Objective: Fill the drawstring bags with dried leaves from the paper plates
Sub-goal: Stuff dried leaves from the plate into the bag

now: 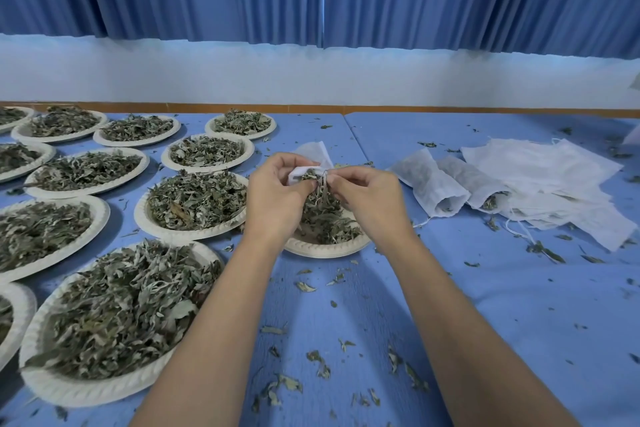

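My left hand (277,191) holds a white drawstring bag (313,154) by its mouth, above a paper plate (325,248) of dried leaves. My right hand (367,196) pinches a clump of dried leaves (323,199) at the bag's opening; the clump hangs down to the heap on the plate. Both hands meet over that plate. Most of the bag lies behind my fingers, only its far end shows.
Several more paper plates heaped with leaves (114,319) cover the left half of the blue table (519,305). Two filled bags (429,187) lie on their sides to the right, beside a stack of flat bags (547,180). Loose leaf bits litter the tabletop.
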Tool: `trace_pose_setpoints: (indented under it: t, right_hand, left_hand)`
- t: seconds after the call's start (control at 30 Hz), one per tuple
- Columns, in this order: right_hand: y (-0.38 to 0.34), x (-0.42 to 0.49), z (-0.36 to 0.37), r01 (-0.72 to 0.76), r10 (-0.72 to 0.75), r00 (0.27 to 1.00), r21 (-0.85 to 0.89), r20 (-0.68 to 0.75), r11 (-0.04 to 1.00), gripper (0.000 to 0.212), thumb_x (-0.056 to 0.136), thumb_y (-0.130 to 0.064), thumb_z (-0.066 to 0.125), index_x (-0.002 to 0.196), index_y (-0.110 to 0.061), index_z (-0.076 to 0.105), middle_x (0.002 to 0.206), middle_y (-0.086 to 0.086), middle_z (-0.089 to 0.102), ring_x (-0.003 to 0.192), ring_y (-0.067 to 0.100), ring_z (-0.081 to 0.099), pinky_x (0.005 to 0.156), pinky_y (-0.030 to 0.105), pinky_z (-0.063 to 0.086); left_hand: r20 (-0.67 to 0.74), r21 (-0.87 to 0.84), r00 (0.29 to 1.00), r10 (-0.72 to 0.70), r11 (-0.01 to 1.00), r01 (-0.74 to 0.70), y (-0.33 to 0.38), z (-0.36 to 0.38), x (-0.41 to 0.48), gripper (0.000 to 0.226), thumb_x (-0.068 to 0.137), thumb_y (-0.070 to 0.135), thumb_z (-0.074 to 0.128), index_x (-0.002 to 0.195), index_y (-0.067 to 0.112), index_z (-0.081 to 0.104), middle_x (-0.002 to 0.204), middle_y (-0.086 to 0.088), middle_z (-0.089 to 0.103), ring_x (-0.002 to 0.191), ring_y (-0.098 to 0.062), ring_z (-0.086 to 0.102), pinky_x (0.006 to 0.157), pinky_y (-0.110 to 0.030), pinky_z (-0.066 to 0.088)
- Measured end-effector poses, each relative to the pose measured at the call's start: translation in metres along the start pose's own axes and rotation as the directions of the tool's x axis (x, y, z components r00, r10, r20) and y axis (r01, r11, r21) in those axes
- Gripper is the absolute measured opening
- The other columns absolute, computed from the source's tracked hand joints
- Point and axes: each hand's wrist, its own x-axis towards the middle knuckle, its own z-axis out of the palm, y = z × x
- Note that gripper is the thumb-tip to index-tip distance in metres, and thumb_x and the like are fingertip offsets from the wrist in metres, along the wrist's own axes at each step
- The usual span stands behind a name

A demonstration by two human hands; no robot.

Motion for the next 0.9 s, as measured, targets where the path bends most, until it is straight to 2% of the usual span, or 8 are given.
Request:
trace_pose_setpoints:
  t: [0.2,0.3,0.43,0.57,0.63,0.73,0.8,0.9]
  right_hand:
    - [0.001,-0.007,0.008,0.129,-0.138,0.99,-0.219,-0.027,0.967,0.007,0.081,-0.014,0.067,0.074,-0.015,0.067,0.066,-0.005,0.065,0.059,0.0,0.055,0.058,0.011,0.042]
    - [-0.001,-0.01,0.01,0.187,-0.182,0.982,-0.197,0.043,0.963,0.013,0.078,-0.015,0.07,0.069,-0.012,0.061,0.065,0.0,0.063,0.059,0.008,0.053,0.057,0.02,0.042]
    - [-0.002,-0.01,0.007,0.109,-0.094,0.984,-0.1,0.149,0.989,0.015,0.074,-0.01,0.064,0.064,-0.015,0.055,0.061,-0.006,0.053,0.056,0.006,0.045,0.055,0.021,0.036]
    - [-0.003,-0.01,0.005,0.055,-0.055,0.982,0.003,0.181,0.998,0.013,0.074,-0.013,0.059,0.064,-0.018,0.052,0.058,-0.014,0.05,0.053,0.003,0.04,0.055,0.016,0.034]
    - [-0.001,-0.008,0.008,0.045,-0.04,0.989,-0.036,0.141,0.998,0.016,0.077,-0.012,0.061,0.065,-0.02,0.054,0.057,-0.016,0.053,0.054,0.001,0.045,0.058,0.02,0.039]
    - [0.004,-0.002,0.01,-0.006,0.008,0.999,-0.059,0.041,0.998,0.014,0.082,-0.011,0.061,0.071,-0.019,0.058,0.071,-0.006,0.061,0.073,0.015,0.06,0.074,0.039,0.054]
    - [0.007,0.0,0.009,-0.06,0.06,0.998,-0.01,0.003,0.998,0.018,0.087,-0.009,0.056,0.073,-0.019,0.055,0.074,0.001,0.061,0.07,0.018,0.06,0.071,0.036,0.056]
    - [0.008,0.002,0.008,-0.136,0.138,0.99,0.138,-0.006,0.981,0.02,0.092,-0.006,0.05,0.076,-0.017,0.052,0.071,0.001,0.058,0.057,0.006,0.057,0.058,0.023,0.052]
  left_hand:
    - [-0.051,0.029,0.999,-0.012,0.999,0.014,-0.009,0.001,-0.001,0.03,0.078,-0.011,0.066,0.077,0.018,0.06,0.079,0.0,0.07,0.07,-0.009,0.064,0.067,-0.02,0.05]
    - [-0.184,0.072,0.983,0.014,0.997,0.0,-0.012,0.002,0.002,0.03,0.078,-0.007,0.065,0.075,0.023,0.06,0.078,0.005,0.069,0.068,-0.008,0.062,0.059,-0.018,0.047]
    - [-0.244,0.225,0.962,0.12,0.972,-0.064,-0.015,0.005,0.0,0.031,0.079,-0.008,0.059,0.082,0.022,0.054,0.083,0.012,0.062,0.072,-0.005,0.06,0.058,-0.01,0.043]
    - [-0.268,0.411,0.942,0.2,0.908,-0.076,-0.017,0.005,0.002,0.028,0.079,-0.007,0.056,0.09,0.019,0.054,0.097,-0.002,0.062,0.085,-0.022,0.058,0.07,-0.027,0.044]
    - [-0.273,0.419,0.945,0.182,0.906,-0.053,-0.016,0.003,0.005,0.024,0.079,-0.002,0.061,0.089,0.019,0.055,0.099,-0.002,0.063,0.086,-0.022,0.058,0.071,-0.027,0.042]
    - [-0.164,0.288,0.985,0.05,0.958,0.0,-0.01,0.001,0.005,0.023,0.079,0.008,0.07,0.091,0.023,0.059,0.095,0.007,0.064,0.081,-0.007,0.06,0.065,-0.016,0.045]
    - [-0.039,0.15,0.998,-0.056,0.987,0.062,-0.004,-0.003,0.007,0.025,0.081,0.008,0.069,0.091,0.029,0.062,0.093,0.015,0.063,0.078,0.002,0.058,0.063,-0.01,0.045]
    - [0.16,0.089,0.974,-0.161,0.985,0.148,0.002,-0.013,0.009,0.039,0.082,-0.001,0.057,0.098,0.033,0.065,0.096,0.008,0.063,0.073,-0.003,0.056,0.068,-0.022,0.045]
